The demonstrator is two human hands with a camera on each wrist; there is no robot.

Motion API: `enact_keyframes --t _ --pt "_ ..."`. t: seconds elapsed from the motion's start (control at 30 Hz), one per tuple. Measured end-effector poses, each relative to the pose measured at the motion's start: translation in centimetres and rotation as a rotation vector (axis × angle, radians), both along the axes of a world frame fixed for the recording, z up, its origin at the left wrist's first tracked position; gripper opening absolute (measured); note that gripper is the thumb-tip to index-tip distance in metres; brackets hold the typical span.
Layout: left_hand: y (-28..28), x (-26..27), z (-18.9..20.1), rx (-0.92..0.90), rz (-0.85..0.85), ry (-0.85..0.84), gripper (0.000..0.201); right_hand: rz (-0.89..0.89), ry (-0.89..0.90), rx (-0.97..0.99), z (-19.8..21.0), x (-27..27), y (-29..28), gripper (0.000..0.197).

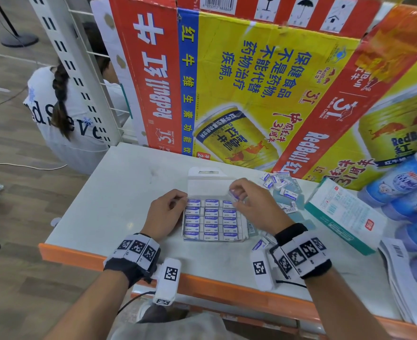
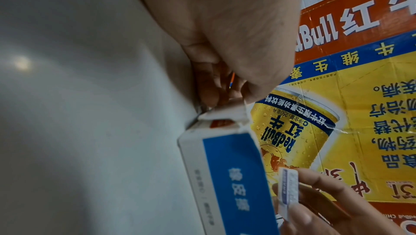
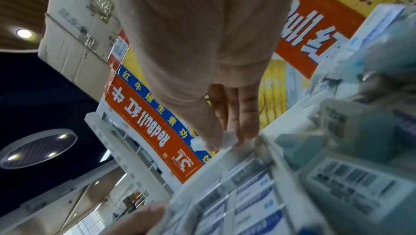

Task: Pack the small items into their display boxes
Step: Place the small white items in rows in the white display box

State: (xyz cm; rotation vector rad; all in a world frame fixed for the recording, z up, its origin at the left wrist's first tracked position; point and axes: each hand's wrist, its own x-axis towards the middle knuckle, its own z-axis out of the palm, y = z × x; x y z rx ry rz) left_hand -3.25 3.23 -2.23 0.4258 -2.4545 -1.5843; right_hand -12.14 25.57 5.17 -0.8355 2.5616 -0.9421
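Note:
A white display box lies open on the shelf top, its lid folded back and rows of blue-and-white erasers filling it. My left hand grips the box's far left corner, where thumb and fingers pinch the wall in the left wrist view. My right hand hovers over the box's far right corner and pinches one small eraser, which also shows in the right wrist view. More loose erasers lie to the right of the box.
Large Red Bull cartons wall off the back. A teal-and-white box, a pack of blue bottles and a sheaf of papers crowd the right. The shelf's orange front edge is near me. A person crouches at the left.

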Motion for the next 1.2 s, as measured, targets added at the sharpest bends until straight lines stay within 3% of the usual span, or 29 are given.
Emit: enact_keyframes --t 0.17,0.3,0.73,1.2 --pt "0.0 0.0 0.0 0.028 0.018 0.002 0.013 0.204 0.133 0.161 -0.2 1.1 -1.6 0.023" --pt "0.1 0.0 0.1 0.03 0.02 0.001 0.012 0.258 0.172 0.254 -0.3 1.2 -2.2 0.026" --pt "0.1 0.0 0.2 0.006 0.024 0.001 0.011 0.228 0.161 0.261 -0.9 1.5 -3.5 0.011" --pt "0.1 0.0 0.2 0.0 0.018 -0.001 0.012 0.181 0.082 0.181 -0.8 1.3 -2.7 0.018"
